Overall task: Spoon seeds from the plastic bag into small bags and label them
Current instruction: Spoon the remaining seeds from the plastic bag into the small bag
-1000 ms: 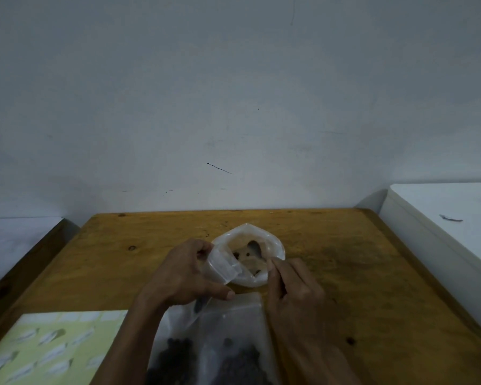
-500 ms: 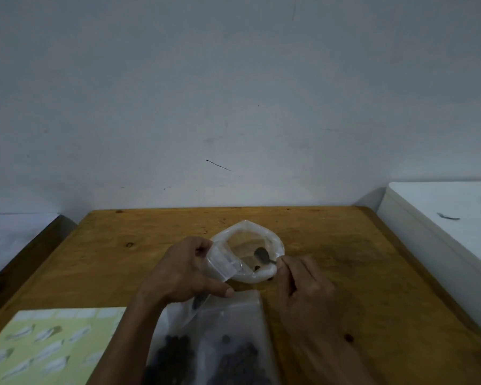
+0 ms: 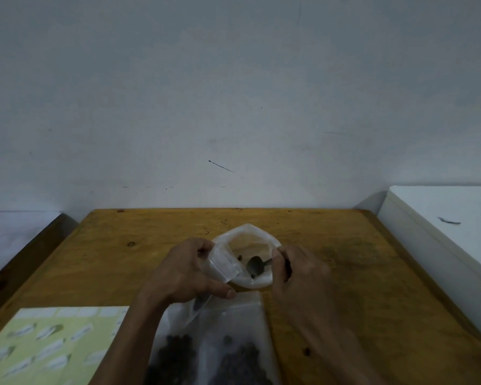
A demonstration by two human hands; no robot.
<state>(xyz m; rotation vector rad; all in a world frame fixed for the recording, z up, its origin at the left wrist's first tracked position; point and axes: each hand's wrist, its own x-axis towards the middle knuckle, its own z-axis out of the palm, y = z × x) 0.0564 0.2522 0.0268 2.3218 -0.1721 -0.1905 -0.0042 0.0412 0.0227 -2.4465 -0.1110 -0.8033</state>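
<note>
A clear plastic bag (image 3: 249, 232) with a rolled-down rim stands open on the wooden table (image 3: 345, 245); a few dark seeds lie inside it. My right hand (image 3: 297, 269) grips a small metal spoon (image 3: 255, 264), whose bowl is inside that bag. My left hand (image 3: 185, 269) holds a small clear bag (image 3: 224, 265) by its side, its mouth tilted toward the open bag and the spoon. Closer to me lie filled clear bags (image 3: 233, 345) holding dark seeds.
A pale green label sheet (image 3: 45, 343) with several white stickers lies at the near left. A white cabinet (image 3: 442, 218) stands along the table's right edge. A lower white surface (image 3: 14, 229) sits to the left. A grey wall rises behind the table.
My right hand has shifted right and turned, and the spoon bowl has moved within the open bag toward its right side. My left hand stays on the small bag.
</note>
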